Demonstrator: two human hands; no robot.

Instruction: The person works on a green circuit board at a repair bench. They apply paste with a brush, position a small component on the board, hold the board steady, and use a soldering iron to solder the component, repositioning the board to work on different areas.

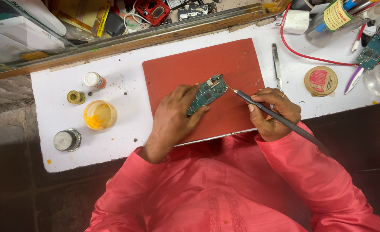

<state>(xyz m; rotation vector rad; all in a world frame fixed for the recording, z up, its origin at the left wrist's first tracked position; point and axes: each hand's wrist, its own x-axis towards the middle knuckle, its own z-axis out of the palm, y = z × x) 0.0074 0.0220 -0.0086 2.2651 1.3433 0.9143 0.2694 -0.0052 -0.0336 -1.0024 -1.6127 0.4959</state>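
While the person in the pink sleeves leans over the white surface (112, 141), the left hand (172, 118) pins a small green circuit board (207, 92) against the red mat (237, 64), fingers closed along its lower edge. The right hand (273, 114) has its fingers wrapped tight round a dark soldering iron (267, 111), pen style, with the tip sitting right at the board's top right corner.

What could go sideways, I reckon: the board is tilted up off the mat and only held on one side, so a bit too much push from the tip could make it pivot or skid. The left fingertips are also pretty near the hot end, so a slip could mean a burn. The iron's cord trails off past the right sleeve, and a snag there could jerk the tip.

Count, moving further out: one mat, one iron, one board in hand. Left of the mat are four little containers: a silver-lidded jar (67, 140), an open tub of yellow paste (99, 114), a small gold-topped bottle (76, 97) and a white-capped bottle (94, 80). Right of the mat lie one pair of tweezers (276, 64) and one round tin (321, 80), with a second green board (375, 48) at the far corner.
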